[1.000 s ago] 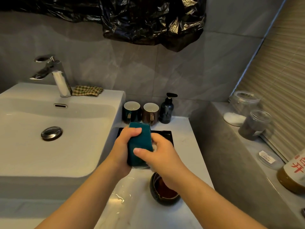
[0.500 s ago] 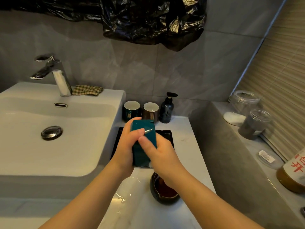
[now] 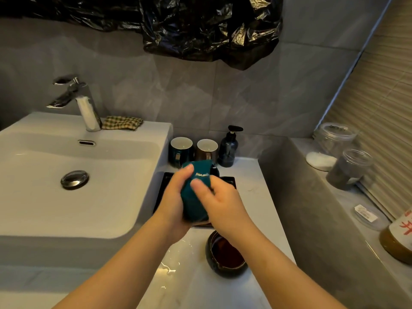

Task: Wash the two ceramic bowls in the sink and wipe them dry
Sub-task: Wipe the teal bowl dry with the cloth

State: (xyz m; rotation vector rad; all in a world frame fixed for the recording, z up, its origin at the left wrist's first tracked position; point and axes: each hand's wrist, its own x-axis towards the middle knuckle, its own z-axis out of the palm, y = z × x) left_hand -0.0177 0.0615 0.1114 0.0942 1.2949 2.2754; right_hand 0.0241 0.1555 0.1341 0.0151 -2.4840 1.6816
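A teal cloth is bunched round a rounded object above the black tray. A dark rim peeks out at the cloth's upper right; the rest of that object is hidden. My left hand grips the cloth-covered bundle from the left, thumb on top. My right hand holds it from the right, with its thumb lying across the cloth. A dark ceramic bowl with a brown inside stands on the wet counter just under my right wrist.
The white sink with its faucet and drain plug lies to the left. A checked rag lies on its back rim. Two mugs and a pump bottle stand behind the tray. Jars crowd the right ledge.
Both hands have worked the teal cloth round the bundle. The cloth went from a flat upright slab to a rounded wrap, and my right thumb slid up across it.
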